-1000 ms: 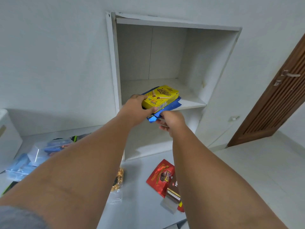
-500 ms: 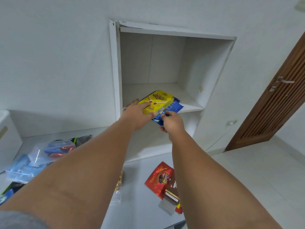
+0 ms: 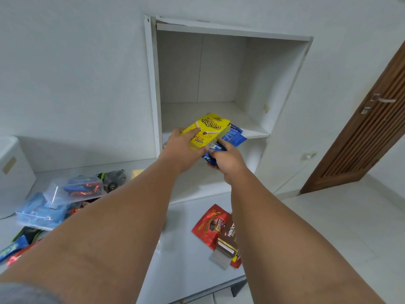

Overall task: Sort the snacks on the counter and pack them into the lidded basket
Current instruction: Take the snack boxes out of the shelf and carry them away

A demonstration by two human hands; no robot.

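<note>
**Both hands at the shelf edge, 1 on a box and 1 on blue packets**

Our left hand [image 3: 182, 150] is curled round the near end of a yellow box [image 3: 208, 130], thumb on its printed top face. The box is tilted, with its far end raised over the front edge of the white shelf [image 3: 254, 130] inside an open wall cabinet [image 3: 151, 84]. Pressed directly under the box are blue packets [image 3: 233, 138]; we cannot tell how many. Our right hand [image 3: 228, 160] pinches their near end, fingers curled beneath them and the index finger reaching up to the box's lower edge. Box and packets are both off the counter, at the shelf's front lip.

On the white counter [image 3: 186, 249] below, a red pouch [image 3: 208, 224] lies flat just left of our right forearm. A brown packet [image 3: 229, 232] lies on it, partly hidden by that arm.

Left of our left forearm, a clear plastic tub [image 3: 74, 189] holds blue and red wrappers and sits on a pale blue container [image 3: 39, 212]. Dark packets [image 3: 114, 178] lie behind the tub, near the wall. More loose wrappers [image 3: 13, 249] lie at the lower left.

The white basket [image 3: 13, 172] stands at the far left edge against the wall, well apart from both hands. Only part of it shows, so we cannot tell how its lid sits.

A slatted wooden door [image 3: 368, 139] with a metal handle [image 3: 382, 99] stands at the right.
</note>
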